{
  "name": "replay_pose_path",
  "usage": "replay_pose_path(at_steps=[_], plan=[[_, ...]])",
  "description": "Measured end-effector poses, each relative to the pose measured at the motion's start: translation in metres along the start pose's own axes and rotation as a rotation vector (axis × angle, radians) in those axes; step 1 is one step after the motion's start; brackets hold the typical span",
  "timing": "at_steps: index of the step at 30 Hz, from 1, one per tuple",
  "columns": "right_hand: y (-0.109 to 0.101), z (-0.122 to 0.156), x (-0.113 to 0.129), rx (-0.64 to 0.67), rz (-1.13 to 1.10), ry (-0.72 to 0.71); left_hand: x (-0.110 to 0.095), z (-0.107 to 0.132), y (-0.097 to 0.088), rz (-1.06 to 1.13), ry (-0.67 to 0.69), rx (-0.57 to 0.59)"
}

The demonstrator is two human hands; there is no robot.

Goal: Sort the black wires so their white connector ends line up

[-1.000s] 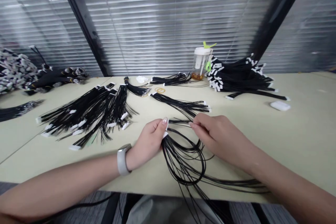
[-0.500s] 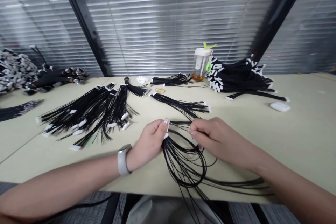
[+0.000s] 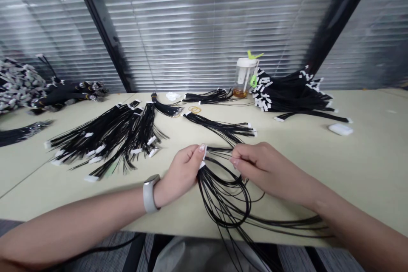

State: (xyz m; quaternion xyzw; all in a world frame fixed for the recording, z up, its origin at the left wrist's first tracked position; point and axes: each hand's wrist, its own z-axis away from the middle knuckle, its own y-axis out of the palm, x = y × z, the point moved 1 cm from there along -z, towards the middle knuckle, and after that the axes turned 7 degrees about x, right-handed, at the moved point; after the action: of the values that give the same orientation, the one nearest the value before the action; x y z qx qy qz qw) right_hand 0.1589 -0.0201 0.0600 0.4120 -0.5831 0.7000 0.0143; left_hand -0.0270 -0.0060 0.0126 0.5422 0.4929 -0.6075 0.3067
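My left hand [image 3: 181,172], with a grey watch on the wrist, pinches the white connector end of a bundle of thin black wires [image 3: 225,195] near the table's front edge. The wires loop down and trail off the table edge to the right. My right hand [image 3: 264,168] is closed in a pinch on strands of the same bundle, just right of the left hand. Behind the hands lies a small wire harness [image 3: 221,127] with white connectors.
A wide heap of black harnesses [image 3: 108,136] lies to the left, another pile [image 3: 293,95] at back right beside a clear lidded jar [image 3: 244,77]. Rubber bands [image 3: 194,109], a small white case [image 3: 340,129] and more bundles [image 3: 208,97] rest on the beige table [image 3: 366,161].
My right hand has drawn slightly back toward me and lower along the strands; the wire loops have shifted a little. The left hand has held still.
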Motion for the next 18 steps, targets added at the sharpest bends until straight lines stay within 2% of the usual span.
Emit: replay_pose_path(at_steps=[18], plan=[[0.0, 0.002, 0.0009, 0.055, -0.071, -0.003, 0.0012, 0.0011, 0.0004, 0.006, 0.005, 0.015]])
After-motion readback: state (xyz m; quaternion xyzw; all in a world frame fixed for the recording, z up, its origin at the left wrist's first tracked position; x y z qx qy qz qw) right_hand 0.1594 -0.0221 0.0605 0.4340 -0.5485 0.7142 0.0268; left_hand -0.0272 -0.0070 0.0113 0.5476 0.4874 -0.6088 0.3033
